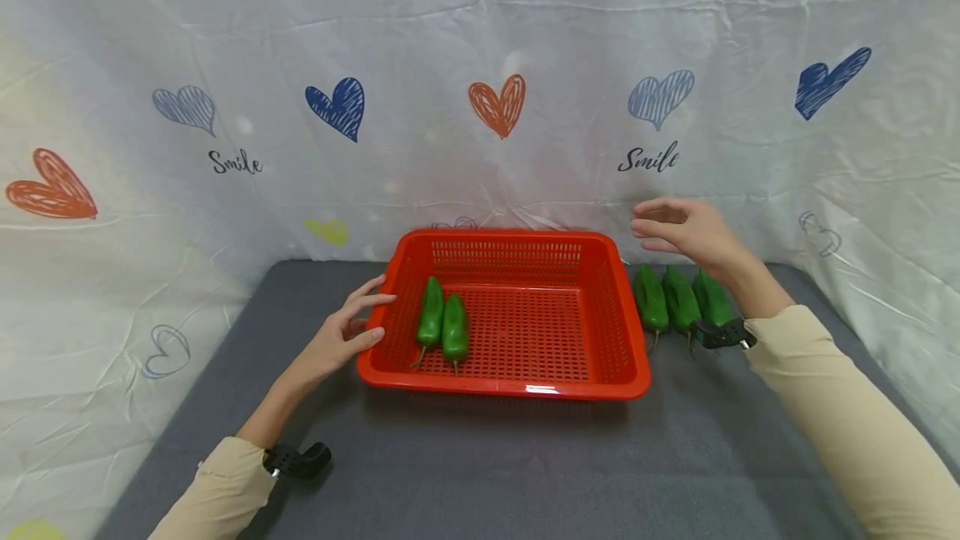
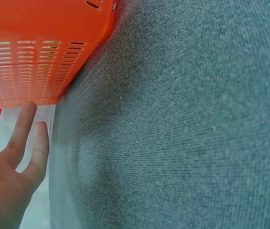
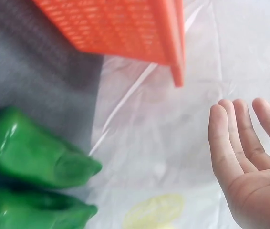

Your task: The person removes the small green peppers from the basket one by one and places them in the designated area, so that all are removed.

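Note:
A red plastic basket [image 1: 525, 386] with slotted walls stands on the grey table. Inside it, toward the left, lie two green peppers [image 1: 431, 315] side by side. My left hand [image 1: 337, 340] is at the basket's left rim, fingers spread and fairly straight, the fingertips at the edge. Past the basket's right side my right hand [image 1: 693, 236] is raised with nothing in it, its fingers loosely bent. Below that hand, three more green peppers [image 1: 681, 298] lie in a row on the table; the forearm partly covers the rightmost. Two of these peppers [image 3: 39, 152] appear in the right wrist view.
A white cloth [image 1: 420, 23] printed with hearts and the word "Smile" hangs behind the table and along its sides. The grey tabletop [image 1: 525, 473] stretches in front of the basket. Each wrist carries a black strap [image 1: 296, 461].

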{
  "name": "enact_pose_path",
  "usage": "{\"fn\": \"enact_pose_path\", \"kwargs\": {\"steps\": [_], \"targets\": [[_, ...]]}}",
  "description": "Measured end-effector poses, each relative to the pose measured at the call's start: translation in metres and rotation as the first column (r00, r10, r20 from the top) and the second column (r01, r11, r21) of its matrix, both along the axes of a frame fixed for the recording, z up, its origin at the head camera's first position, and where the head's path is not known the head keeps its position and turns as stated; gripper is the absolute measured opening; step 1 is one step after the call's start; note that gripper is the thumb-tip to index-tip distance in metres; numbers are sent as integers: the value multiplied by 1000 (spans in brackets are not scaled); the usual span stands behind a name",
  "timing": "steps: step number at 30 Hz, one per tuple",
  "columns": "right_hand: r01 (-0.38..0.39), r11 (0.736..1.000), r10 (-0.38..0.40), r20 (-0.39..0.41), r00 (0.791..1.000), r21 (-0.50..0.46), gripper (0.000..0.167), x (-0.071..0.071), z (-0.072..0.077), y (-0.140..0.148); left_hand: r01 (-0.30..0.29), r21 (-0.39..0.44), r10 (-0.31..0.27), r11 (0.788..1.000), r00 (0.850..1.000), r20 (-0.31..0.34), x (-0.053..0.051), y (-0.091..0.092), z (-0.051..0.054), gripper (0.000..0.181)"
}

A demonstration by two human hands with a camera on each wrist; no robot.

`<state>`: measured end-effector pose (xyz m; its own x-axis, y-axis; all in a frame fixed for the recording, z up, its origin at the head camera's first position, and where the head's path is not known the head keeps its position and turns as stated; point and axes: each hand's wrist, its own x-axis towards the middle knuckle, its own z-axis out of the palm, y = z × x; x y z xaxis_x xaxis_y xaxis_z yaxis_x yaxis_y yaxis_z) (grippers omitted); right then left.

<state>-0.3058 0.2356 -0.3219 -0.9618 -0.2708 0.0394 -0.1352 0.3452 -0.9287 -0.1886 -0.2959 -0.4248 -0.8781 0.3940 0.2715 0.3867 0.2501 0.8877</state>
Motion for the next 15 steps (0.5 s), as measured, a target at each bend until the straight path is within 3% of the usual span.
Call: {"fn": "enact_pose_path", "kwargs": {"steps": [15], "targets": [[-95,988,96,2,995,-118,53,-7,14,-48,-4,0,4,1000,1000,10,1,0,2,48]]}}
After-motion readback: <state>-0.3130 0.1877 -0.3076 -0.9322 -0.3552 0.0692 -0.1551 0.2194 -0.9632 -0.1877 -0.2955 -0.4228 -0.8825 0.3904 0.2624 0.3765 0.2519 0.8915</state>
